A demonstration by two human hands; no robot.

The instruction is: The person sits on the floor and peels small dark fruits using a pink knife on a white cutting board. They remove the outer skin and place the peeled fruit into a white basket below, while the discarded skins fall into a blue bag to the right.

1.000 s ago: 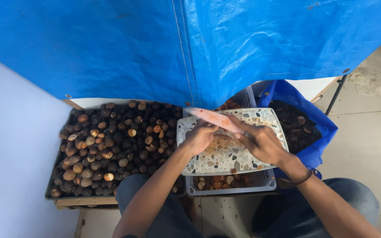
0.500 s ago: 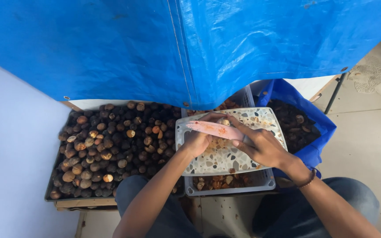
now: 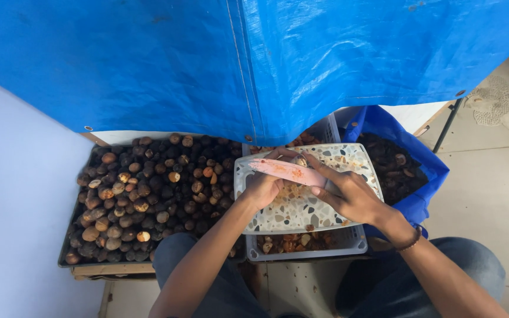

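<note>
Pink blade [image 3: 287, 171] gripped in right hand [image 3: 349, 194], lying across speckled board [image 3: 301, 212] toward left hand [image 3: 266, 185]. Left hand closed on small nut [image 3: 299, 161] at blade's edge, over board. Board resting on white crate [image 3: 307, 244]. Tray of brown nuts [image 3: 148, 194] just left; blue bag [image 3: 410, 171] right; blue tarp [image 3: 254, 65] above.

Our left hand [image 3: 264, 187] curls in a loose fist, forearm angling up from below; our right hand [image 3: 349, 194] stretches leftward with fingers extended, wrist bent.
</note>
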